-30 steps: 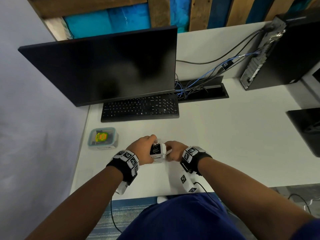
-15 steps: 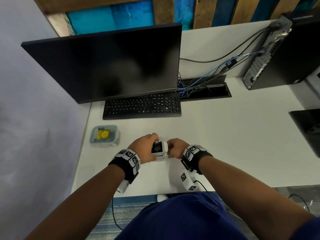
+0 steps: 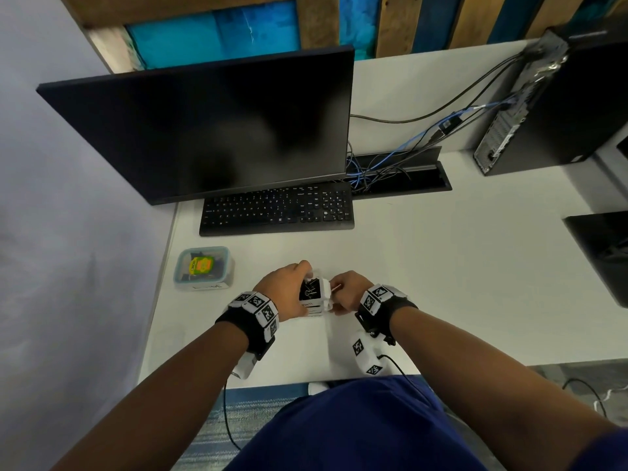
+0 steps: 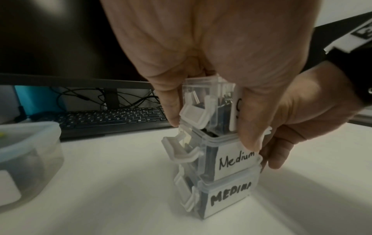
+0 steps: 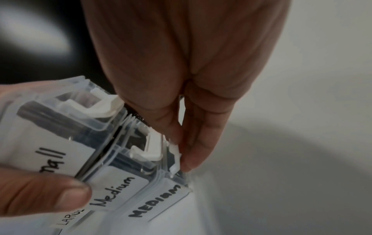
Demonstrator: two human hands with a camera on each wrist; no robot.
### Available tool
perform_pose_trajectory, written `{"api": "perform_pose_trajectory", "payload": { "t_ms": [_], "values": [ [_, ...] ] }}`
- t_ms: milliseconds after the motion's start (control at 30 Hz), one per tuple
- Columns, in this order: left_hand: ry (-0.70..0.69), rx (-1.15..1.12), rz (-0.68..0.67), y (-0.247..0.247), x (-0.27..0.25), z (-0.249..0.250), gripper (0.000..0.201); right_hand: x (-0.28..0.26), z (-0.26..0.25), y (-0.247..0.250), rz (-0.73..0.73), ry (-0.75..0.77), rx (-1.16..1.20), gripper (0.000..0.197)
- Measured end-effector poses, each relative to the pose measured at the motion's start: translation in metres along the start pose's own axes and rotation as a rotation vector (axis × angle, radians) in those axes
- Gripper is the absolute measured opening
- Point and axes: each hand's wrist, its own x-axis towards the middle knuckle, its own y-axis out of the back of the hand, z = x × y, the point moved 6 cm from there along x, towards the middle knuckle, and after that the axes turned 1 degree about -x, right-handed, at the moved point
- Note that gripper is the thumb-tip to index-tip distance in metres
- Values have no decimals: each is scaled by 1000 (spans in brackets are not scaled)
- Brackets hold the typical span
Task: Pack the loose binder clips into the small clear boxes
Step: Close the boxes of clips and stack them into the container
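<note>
Three small clear boxes with white latches stand stacked on the white desk. The bottom box is labelled "MEDIUM", the middle box "Medium", and the top box "Small". Black binder clips show through the top box. My left hand grips the top box between thumb and fingers, and it sits slightly tilted on the stack. My right hand pinches a white latch on the right side of the lower boxes. A "LARGE" label shows low beside the stack.
A bigger blue-rimmed lidded container with a yellow-green item inside sits left of the stack. Behind are a black keyboard and monitor. A cable tray and a PC tower lie to the back right. The desk's front edge is near my wrists.
Both hands stay on the stack with only small finger movements. The head view has shifted slightly.
</note>
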Motion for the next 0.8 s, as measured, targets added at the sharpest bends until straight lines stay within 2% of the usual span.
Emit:
{"api": "perform_pose_trajectory", "payload": {
  "t_ms": [267,433,600,800],
  "values": [
    [8,2,5,0,0,1,68,-4,0,2,2,-52,160,23],
    [12,0,2,1,0,2,68,-5,-5,-3,-54,-67,84,14],
    [14,6,1,1,-1,3,67,-6,-9,1,31,-71,93,4],
    [2,22,13,1,0,4,67,-2,-13,4,60,-143,23,14]
  ]
}}
